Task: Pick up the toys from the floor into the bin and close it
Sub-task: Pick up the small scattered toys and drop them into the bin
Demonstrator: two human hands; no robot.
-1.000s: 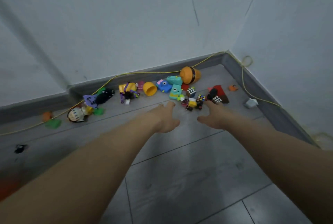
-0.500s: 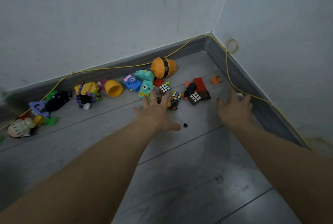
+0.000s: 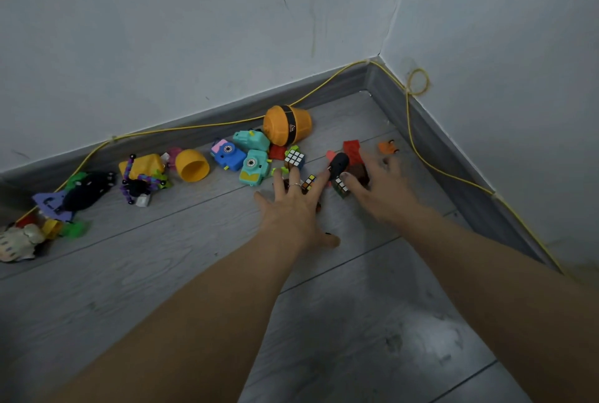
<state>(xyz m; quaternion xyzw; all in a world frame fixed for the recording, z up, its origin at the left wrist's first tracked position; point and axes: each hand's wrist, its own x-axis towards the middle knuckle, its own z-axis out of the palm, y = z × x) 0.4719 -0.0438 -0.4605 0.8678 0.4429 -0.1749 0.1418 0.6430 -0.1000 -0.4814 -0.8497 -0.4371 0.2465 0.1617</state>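
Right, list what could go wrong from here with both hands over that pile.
1. The left hand and right hand are spread over small puzzle cubes and red blocks; a broad scoop may scatter some.
2. The yellow cable runs along the skirting beside the right hand and could snag.
3. No bin is in view, and toys such as the black plush lie far left, so some may get missed.

1. Orange cup (image 3: 288, 125) lies on its side against the floor's far edge, near the corner.
2. Yellow cup (image 3: 193, 165) lies on its side, mouth forward.
3. Blue toy camera (image 3: 228, 155) and two teal cameras (image 3: 254, 166) cluster between the cups.
4. Puzzle cube (image 3: 294, 158) sits just beside them.
5. Black plush (image 3: 87, 190) lies toward the floor's left edge.
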